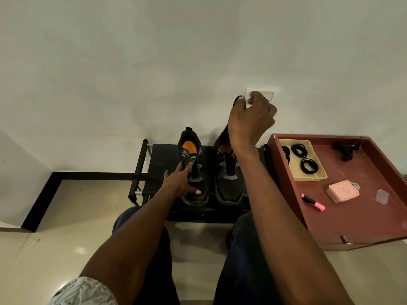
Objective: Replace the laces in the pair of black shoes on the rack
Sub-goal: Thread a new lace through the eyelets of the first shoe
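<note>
Black lace (236, 101), pinched in the raised right hand (251, 119), might have snagged in an eyelet, dragging the right shoe (228, 183) off the rack (158, 159); the left hand (180, 183) pressed flat on the left shoe (193, 170).

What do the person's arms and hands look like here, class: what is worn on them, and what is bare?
Both forearms are bare to the hands, with no gloves, watch or rings visible on the left hand or right hand. A crumpled light-coloured sleeve sits rolled up on the left arm.
</note>
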Motion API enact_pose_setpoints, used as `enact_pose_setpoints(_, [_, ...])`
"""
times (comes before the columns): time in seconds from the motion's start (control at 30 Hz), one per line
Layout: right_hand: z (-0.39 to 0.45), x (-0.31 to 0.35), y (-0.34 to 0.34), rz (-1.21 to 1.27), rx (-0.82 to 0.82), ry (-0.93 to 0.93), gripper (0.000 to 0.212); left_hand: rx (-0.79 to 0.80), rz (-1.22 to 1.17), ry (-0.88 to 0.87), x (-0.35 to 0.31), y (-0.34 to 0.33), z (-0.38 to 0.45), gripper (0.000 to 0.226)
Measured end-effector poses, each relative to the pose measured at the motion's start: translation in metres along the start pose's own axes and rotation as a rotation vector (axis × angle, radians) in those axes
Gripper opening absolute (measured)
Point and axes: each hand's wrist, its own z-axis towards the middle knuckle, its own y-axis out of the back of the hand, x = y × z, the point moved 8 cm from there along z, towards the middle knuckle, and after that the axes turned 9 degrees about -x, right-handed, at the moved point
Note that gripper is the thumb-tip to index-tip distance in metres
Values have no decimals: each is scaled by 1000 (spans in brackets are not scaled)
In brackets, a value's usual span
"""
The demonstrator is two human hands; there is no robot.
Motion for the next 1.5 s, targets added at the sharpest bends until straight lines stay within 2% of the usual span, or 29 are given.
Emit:
enact_pose_setpoints(0.07, [-13,-16,-2,-214,-38,26,52,-67,-33,4,1,5,-4,128])
enact_pose_setpoints(0.1, [-22,-22,-4,-235,-36,38,56,-108,-65,16,3,9,-10,127])
enact_pose_setpoints(0.17, [-44,-34,-16,-250,104,55,45,-174,-163,76,12,14,-17,114])
enact_pose_setpoints(0.23, [-75,-66,-44,-285,419,-62,23,-229,-291,171,23,24,-26,73])
enact_pose_setpoints(0.3, [-118,-99,-65,-305,757,-290,18,-221,-377,233,27,36,-34,21])
enact_pose_setpoints(0.37, [-160,-119,-72,-273,971,-546,23,-65,-472,228,23,36,-37,14])
enact_pose_setpoints(0.47, [-196,-120,-75,-148,1099,-767,20,381,-651,110,1,28,-59,9])
enact_pose_setpoints(0.53, [-198,-110,-77,46,1059,-874,12,619,-545,49,-1,30,-77,14])
enact_pose_setpoints(0.6, [-184,-96,-78,209,965,-919,11,654,-249,11,9,42,-76,21])
enact_pose_setpoints(0.63, [-174,-88,-79,253,932,-903,12,607,-78,3,13,53,-72,26])
enact_pose_setpoints(0.67, [-164,-77,-78,293,918,-869,14,474,6,5,13,68,-64,32])
enact_pose_setpoints(0.7, [-155,-64,-76,332,922,-819,15,304,-64,-25,5,85,-57,39])
enact_pose_setpoints(0.73, [-147,-50,-75,378,935,-772,14,185,-341,-40,-3,96,-52,50])
enact_pose_setpoints(0.8, [-134,-26,-72,465,953,-711,12,99,-982,-95,-23,114,-59,63])
enact_pose_setpoints(0.83, [-128,-19,-70,512,944,-712,10,81,-1141,-126,-28,120,-62,60])
enact_pose_setpoints(0.87, [-121,-15,-69,566,919,-732,8,39,-1184,-150,-30,124,-62,52])
enact_pose_setpoints(0.9, [-114,-13,-66,615,886,-755,8,-24,-1191,-153,-29,127,-61,42])
enact_pose_setpoints(1.0, [-89,-22,-56,685,769,-782,11,-286,-1218,25,3,132,-58,7])
enact_pose_setpoints(1.1, [-69,-43,-44,709,657,-801,14,-513,-1248,303,52,126,-62,11])
enact_pose_setpoints(1.17, [-61,-58,-39,702,593,-814,14,-580,-1099,548,85,114,-70,14])
enact_pose_setpoints(1.23, [-58,-70,-36,653,558,-815,12,-578,-775,751,113,105,-79,9])
enact_pose_setpoints(1.27, [-59,-74,-36,610,560,-804,12,-593,-611,797,118,107,-85,13])
enact_pose_setpoints(1.3, [-62,-76,-37,559,582,-779,13,-637,-507,792,121,109,-85,22])
enact_pose_setpoints(1.33, [-67,-76,-40,506,629,-742,13,-690,-530,713,113,114,-83,31])
enact_pose_setpoints(1.4, [-84,-70,-48,408,783,-651,11,-700,-790,413,76,122,-77,36])
enact_pose_setpoints(1.47, [-104,-61,-56,321,953,-566,10,-506,-907,115,21,126,-69,31])
enact_pose_setpoints(1.5, [-112,-57,-59,289,1017,-530,9,-392,-923,26,0,124,-66,28])
